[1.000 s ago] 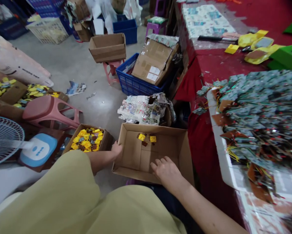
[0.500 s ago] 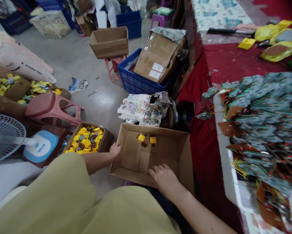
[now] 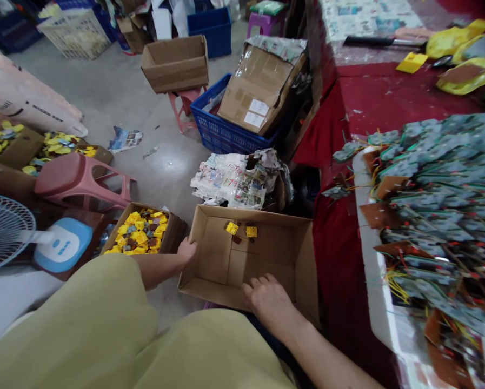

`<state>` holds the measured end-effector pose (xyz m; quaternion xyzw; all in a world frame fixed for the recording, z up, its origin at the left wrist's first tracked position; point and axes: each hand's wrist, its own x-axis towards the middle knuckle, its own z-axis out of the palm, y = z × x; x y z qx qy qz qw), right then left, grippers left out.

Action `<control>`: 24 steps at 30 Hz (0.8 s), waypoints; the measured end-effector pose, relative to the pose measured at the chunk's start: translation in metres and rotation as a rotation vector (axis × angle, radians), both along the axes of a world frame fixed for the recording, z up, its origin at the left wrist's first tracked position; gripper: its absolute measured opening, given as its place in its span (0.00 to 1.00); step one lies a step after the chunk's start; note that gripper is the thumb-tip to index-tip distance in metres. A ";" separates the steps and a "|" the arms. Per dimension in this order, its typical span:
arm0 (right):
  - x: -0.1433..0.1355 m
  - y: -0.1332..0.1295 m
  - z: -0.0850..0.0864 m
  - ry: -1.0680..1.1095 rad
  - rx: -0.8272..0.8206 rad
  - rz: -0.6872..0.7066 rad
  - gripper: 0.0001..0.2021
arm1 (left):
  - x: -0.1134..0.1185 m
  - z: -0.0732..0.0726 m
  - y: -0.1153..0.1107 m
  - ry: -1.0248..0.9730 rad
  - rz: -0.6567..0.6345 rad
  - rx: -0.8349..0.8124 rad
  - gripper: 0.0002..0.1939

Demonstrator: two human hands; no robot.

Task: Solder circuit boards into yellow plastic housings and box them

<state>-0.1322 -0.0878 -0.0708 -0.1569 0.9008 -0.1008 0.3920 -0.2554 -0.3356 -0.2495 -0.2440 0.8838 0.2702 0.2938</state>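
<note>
In front of me is an open cardboard box [image 3: 210,259] with two small yellow plastic parts [image 3: 251,232] and small brown pieces [image 3: 236,240] near its far wall. My left hand [image 3: 186,250] is closed on the box's left edge. Over the near wall lies my right hand [image 3: 268,297], its fingers bent inside the box and its thumb hidden; it appears to grip that wall. Left of the box stands a smaller carton [image 3: 176,229] filled with yellow parts [image 3: 139,232] mixed with grey and brown pieces.
At right, a red-covered table [image 3: 382,97] bears a white tray [image 3: 370,270] packed with wired circuit boards [image 3: 449,189]. A pink stool [image 3: 66,175] and a fan [image 3: 64,246] stand left. Beyond the box are a newspaper-wrapped bundle [image 3: 228,181] and a blue crate [image 3: 221,129].
The view has shifted slightly, so most things sit a little further left. Both hands keep their places on the box, and the yellow parts inside have not moved.
</note>
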 end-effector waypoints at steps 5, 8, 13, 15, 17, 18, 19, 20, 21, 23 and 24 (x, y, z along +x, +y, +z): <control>-0.002 0.001 -0.001 -0.012 0.008 0.000 0.17 | 0.000 0.000 0.000 -0.009 -0.007 -0.017 0.15; -0.003 0.001 -0.002 -0.013 0.010 0.000 0.17 | 0.000 0.001 0.001 -0.016 -0.014 -0.023 0.15; -0.001 0.001 -0.005 0.000 0.005 -0.004 0.18 | 0.000 0.005 0.003 -0.028 -0.016 -0.040 0.16; 0.000 0.001 -0.007 0.001 0.002 -0.008 0.18 | 0.000 0.005 0.004 -0.033 -0.017 -0.052 0.17; -0.001 0.001 -0.008 0.000 -0.001 -0.011 0.17 | 0.000 0.004 0.005 -0.038 -0.022 -0.062 0.17; -0.001 0.001 -0.009 -0.002 -0.002 -0.012 0.17 | 0.000 0.004 0.005 -0.041 -0.024 -0.066 0.17; -0.001 0.001 -0.008 -0.004 -0.002 -0.013 0.17 | -0.001 0.004 0.005 -0.045 -0.027 -0.070 0.16; -0.002 0.000 -0.008 -0.006 -0.001 -0.013 0.17 | -0.001 0.003 0.005 -0.049 -0.029 -0.072 0.16; -0.002 0.000 -0.007 -0.008 0.000 -0.014 0.17 | -0.001 0.003 0.005 -0.053 -0.031 -0.072 0.15; -0.003 0.001 -0.006 -0.016 -0.001 -0.016 0.17 | -0.002 0.002 0.005 -0.056 -0.031 -0.068 0.14; -0.003 0.001 -0.005 -0.019 -0.002 -0.017 0.17 | -0.002 0.001 0.004 -0.055 -0.029 -0.064 0.14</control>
